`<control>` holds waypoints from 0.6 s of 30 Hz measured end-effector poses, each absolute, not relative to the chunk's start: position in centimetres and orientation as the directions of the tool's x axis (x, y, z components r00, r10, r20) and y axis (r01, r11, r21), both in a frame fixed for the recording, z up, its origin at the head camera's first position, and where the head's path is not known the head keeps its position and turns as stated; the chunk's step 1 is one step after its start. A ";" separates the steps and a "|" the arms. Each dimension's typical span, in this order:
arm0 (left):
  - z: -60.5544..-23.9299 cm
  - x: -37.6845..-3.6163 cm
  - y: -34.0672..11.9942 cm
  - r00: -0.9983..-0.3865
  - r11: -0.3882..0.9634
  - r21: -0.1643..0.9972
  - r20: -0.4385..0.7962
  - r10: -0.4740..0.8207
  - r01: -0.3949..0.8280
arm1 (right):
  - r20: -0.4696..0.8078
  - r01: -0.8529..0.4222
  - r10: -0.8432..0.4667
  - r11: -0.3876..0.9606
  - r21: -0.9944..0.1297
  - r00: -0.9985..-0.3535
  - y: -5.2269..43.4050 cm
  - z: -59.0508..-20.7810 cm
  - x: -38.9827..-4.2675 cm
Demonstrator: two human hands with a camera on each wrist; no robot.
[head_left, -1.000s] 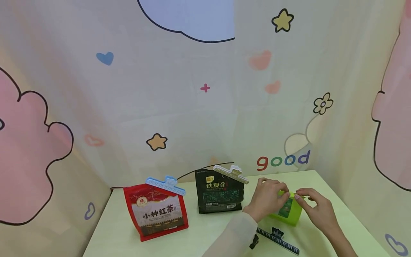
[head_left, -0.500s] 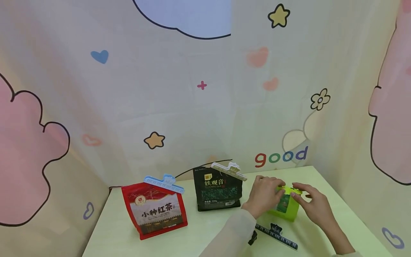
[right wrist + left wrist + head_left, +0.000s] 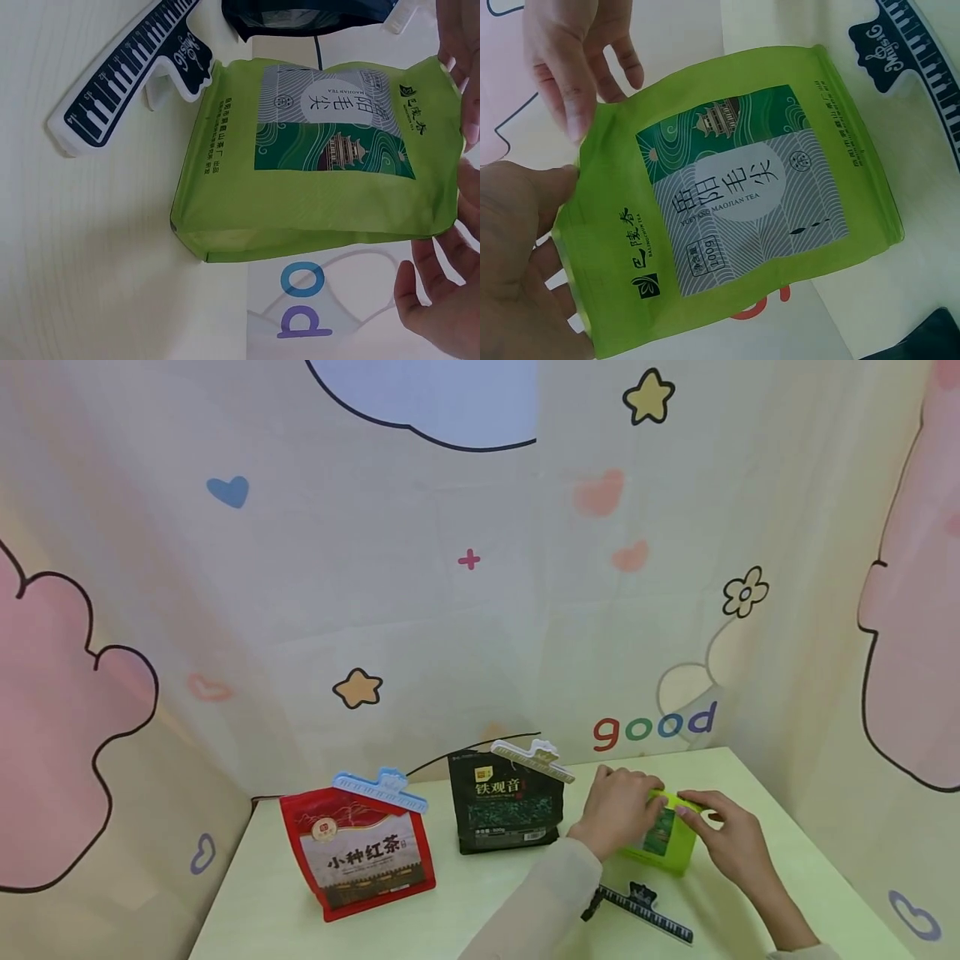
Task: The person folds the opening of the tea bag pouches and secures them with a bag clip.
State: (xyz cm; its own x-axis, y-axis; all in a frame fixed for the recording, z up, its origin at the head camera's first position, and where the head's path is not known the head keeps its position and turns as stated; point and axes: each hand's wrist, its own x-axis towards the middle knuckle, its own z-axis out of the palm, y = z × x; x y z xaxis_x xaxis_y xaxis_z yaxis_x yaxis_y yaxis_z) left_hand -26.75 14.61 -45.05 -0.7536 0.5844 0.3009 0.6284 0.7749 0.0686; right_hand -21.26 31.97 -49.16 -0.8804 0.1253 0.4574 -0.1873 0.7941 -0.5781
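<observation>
Both hands work at a green tea bag standing on the table at right. My left hand pinches its top edge at the left corner, thumb in front and fingers behind. At the other top corner, my right hand pinches the edge the same way. The bag's label shows in both wrist views, and its top edge looks closed between the hands. In front of the bag, a black clip with a piano-key pattern lies on the table. The left hand partly hides the bag in the head view.
A red tea bag with a blue clip stands at left. Behind the middle, a black tea bag carries a white clip. A small dark object lies by the left sleeve. A printed curtain backs the table.
The green bag's top strip, bent toward the camera half a second ago, now looks straighter. Both hands stay at its corners; the right fingers have shifted slightly. The head view has drifted a little.
</observation>
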 end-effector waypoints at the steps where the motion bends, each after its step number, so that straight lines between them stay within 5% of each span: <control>1: -44.9 -26.8 14.6 -0.754 0.774 0.073 0.297 0.586 0.629 | 0.463 -0.197 0.121 0.790 -0.580 -0.878 32.0 -49.2 -21.2; 11: -44.6 -27.4 14.8 -0.751 0.774 0.067 0.307 0.584 0.629 | 0.414 -0.165 0.153 0.754 -0.636 -0.897 32.1 -49.8 -21.6; 18: -44.8 -27.3 15.0 -0.761 0.782 0.078 0.309 0.570 0.618 | 0.498 -0.164 0.174 0.810 -0.562 -0.849 31.9 -50.0 -22.1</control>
